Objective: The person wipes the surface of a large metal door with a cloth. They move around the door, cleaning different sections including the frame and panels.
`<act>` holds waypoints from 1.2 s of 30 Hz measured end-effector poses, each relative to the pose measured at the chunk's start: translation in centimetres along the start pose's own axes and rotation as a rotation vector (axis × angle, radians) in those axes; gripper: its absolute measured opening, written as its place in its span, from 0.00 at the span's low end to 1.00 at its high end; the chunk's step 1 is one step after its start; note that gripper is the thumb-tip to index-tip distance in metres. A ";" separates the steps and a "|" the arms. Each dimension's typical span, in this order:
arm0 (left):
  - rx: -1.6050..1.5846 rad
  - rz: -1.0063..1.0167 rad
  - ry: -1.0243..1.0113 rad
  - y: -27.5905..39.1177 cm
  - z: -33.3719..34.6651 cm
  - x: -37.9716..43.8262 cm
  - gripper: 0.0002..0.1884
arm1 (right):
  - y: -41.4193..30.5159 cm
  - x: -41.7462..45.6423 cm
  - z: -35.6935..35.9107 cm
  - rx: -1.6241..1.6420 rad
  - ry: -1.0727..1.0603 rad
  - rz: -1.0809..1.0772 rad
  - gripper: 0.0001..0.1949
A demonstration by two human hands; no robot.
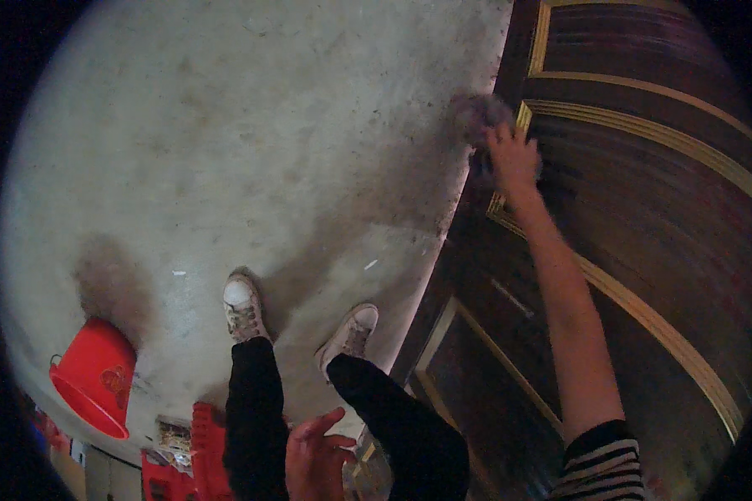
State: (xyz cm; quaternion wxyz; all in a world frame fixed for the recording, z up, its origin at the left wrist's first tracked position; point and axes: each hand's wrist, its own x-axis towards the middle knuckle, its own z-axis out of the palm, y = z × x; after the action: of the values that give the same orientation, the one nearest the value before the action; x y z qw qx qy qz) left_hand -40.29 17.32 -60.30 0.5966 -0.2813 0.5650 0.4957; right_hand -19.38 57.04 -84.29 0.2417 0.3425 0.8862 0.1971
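Note:
My right hand (pixel 515 153) reaches out to the lower part of a dark panelled door (pixel 639 263) with gold-coloured mouldings. Its fingers press on a blurred, dark purplish cloth (pixel 476 118) at the door's edge, beside the floor. Low in the picture, my left hand (pixel 318 454) hangs in front of my legs, its fingers partly bent and apart, with nothing in it.
A red plastic bucket (pixel 97 376) stands on the grey concrete floor (pixel 225 156) at the left. Red plastic stools (pixel 207 451) are at the bottom left, near a small floor opening (pixel 174 434). My shoes (pixel 244 307) are close to the door.

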 end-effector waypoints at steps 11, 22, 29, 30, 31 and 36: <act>-0.040 -0.112 -0.057 1.3 -0.2 0.6 0.25 | -11.2 -9.9 7.5 -0.053 -0.356 -0.334 0.09; -0.090 -0.009 0.133 1.7 -0.5 -0.5 0.24 | -8.4 -13.0 2.9 -0.040 -0.477 -0.472 0.10; -0.031 -0.035 0.155 1.2 -0.9 -0.8 0.23 | 0.0 -15.5 -8.8 0.047 -0.435 -0.356 0.12; -0.075 -0.019 0.146 1.1 -1.2 -0.7 0.22 | 1.1 -16.8 -11.6 0.052 -0.578 -0.358 0.12; -0.118 0.000 0.132 1.0 -1.3 -0.6 0.20 | 2.3 -18.4 -14.8 0.056 -0.718 -0.353 0.12; -0.157 0.014 0.129 0.4 -1.3 -0.6 0.23 | 7.8 -24.8 -28.0 0.110 -0.953 -0.230 0.14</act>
State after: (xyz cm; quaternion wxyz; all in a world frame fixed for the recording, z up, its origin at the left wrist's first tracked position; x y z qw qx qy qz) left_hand -41.12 16.11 -59.88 0.5316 -0.3543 0.5638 0.5235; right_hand -15.10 39.78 -50.44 0.6220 0.3066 0.7183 -0.0566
